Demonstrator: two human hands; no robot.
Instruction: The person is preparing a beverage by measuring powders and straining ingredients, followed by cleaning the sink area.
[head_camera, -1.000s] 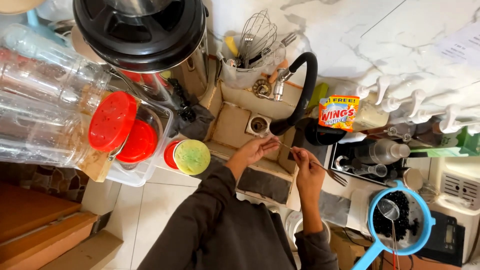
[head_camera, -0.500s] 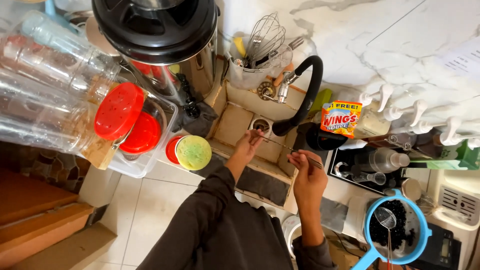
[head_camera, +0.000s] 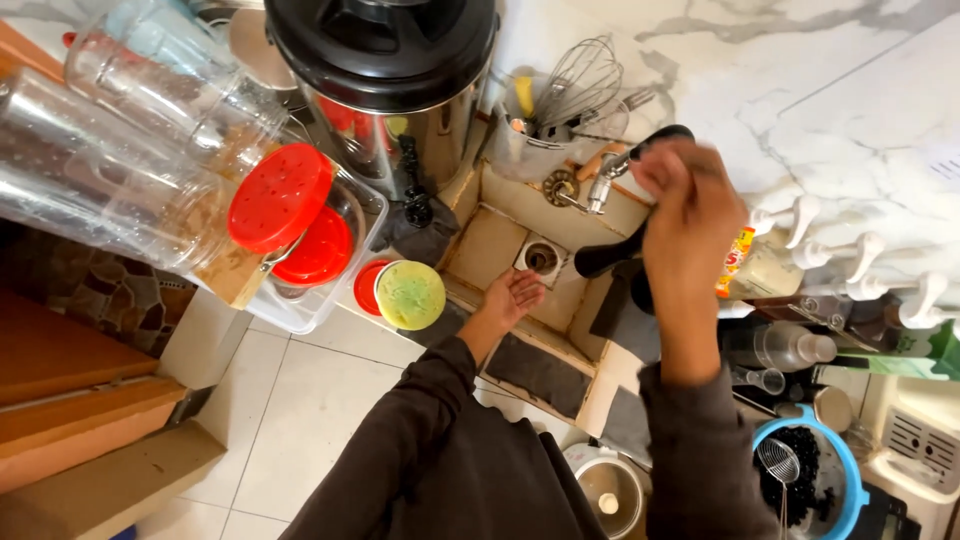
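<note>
While right hand (head_camera: 690, 200) lifts blurred, grip unclear, left hand (head_camera: 512, 297) hangs open, empty, above drain (head_camera: 541, 258)

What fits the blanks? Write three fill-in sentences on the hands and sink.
The left hand lies open, palm up, beside the round ___ of the sink.
The blurred right hand is raised next to the metal ___.
The colander of dark balls has a ___ rim.
Missing: drain; tap; blue.
</note>
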